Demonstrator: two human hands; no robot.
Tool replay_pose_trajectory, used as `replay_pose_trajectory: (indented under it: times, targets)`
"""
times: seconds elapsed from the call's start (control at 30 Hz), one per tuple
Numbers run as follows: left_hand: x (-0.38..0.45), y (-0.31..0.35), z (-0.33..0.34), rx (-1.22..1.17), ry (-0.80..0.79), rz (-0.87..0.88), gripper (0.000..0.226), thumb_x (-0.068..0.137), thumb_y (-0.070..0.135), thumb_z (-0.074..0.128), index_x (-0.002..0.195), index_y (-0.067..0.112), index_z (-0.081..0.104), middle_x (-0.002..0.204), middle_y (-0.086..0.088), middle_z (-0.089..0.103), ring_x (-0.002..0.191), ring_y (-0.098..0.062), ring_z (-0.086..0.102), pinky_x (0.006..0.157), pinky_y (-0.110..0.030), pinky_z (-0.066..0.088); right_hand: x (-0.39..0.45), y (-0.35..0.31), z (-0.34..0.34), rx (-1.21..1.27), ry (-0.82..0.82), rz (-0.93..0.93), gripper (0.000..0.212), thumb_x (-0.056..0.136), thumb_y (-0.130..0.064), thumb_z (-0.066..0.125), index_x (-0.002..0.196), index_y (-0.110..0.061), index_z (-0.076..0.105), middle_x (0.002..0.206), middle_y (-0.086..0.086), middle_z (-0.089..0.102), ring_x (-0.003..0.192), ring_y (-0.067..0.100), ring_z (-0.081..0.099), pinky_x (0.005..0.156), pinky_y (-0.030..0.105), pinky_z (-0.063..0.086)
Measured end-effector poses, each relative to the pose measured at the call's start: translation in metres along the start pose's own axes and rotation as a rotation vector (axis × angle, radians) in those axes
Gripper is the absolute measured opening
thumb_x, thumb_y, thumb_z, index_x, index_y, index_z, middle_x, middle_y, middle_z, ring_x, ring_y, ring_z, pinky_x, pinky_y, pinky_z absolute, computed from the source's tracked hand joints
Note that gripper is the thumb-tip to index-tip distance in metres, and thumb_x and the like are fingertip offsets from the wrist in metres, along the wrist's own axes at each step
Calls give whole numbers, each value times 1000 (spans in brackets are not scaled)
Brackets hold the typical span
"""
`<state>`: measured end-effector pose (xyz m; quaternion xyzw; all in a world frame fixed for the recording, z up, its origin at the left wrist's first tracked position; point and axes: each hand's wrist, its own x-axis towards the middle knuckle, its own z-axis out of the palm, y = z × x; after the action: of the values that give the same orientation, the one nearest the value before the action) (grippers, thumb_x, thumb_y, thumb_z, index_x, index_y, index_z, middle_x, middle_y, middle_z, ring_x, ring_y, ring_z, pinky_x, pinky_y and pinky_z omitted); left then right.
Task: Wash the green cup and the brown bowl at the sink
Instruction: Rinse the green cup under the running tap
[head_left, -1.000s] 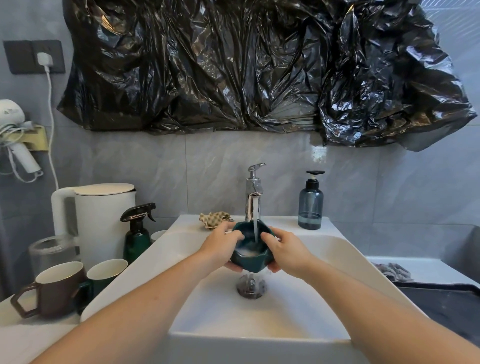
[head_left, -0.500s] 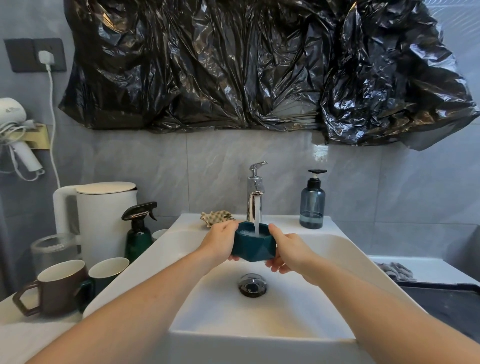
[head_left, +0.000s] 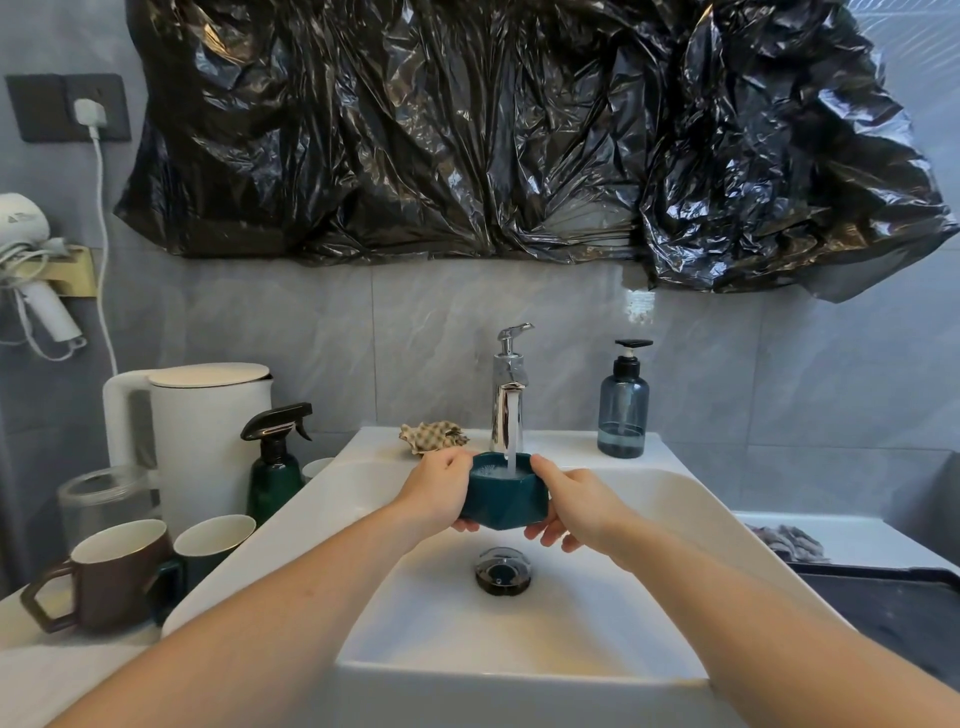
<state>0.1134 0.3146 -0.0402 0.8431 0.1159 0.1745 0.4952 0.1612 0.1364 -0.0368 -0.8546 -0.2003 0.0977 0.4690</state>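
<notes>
Held upright under the running tap (head_left: 509, 395), over the white sink (head_left: 691, 512) and above the drain (head_left: 502, 570) — the green cup (head_left: 504, 501), water foaming inside. Gripped on its left wall by the left hand (head_left: 439, 491), fingers curled beneath; grasped on its right wall by the right hand (head_left: 569, 501), thumb at the rim. Parked on the counter at left — a brown mug (head_left: 104, 571), beside a second green mug (head_left: 208, 545).

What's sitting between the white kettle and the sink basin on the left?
In the head view, a dark green spray bottle stands between the white kettle and the sink rim, with a small white cup partly hidden behind it.
</notes>
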Motion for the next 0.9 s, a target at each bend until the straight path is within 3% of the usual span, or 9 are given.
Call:
replay_pose_trajectory:
  times: [0.4,0.6,0.73,0.9]
  targets:
    - [0,1,0,-73,-9,14,33,113,30,34,125,21,63,101,-14,74,64,-22,70,43,-23,49,3,4,0,-22,-45,6,52,110,-47,24,126,-14,60,86,7,71,76,18,63,62,24,52]
    - [-2,2,1,-77,-7,-9,30,113,37,37,125,21,60,113,-15,71,84,-27,70,42,-18,48,4,6,1,-52,-79,34,50,111,-44,21,129,-15,57,89,7,71,78,18,64,67,24,55]
    - [-1,3,2,-54,-16,-25,32,113,43,36,122,22,59,106,-11,70,83,-22,69,43,-17,47,5,7,1,-90,-110,62,50,111,-44,22,133,-15,55,92,7,71,81,18,66,69,25,56]
    - [0,2,3,-29,-35,-39,31,113,35,34,126,18,56,101,-9,65,79,-20,66,42,-19,48,6,9,1,-93,-91,61,49,110,-44,23,129,-13,55,91,8,71,81,19,65,71,26,57]
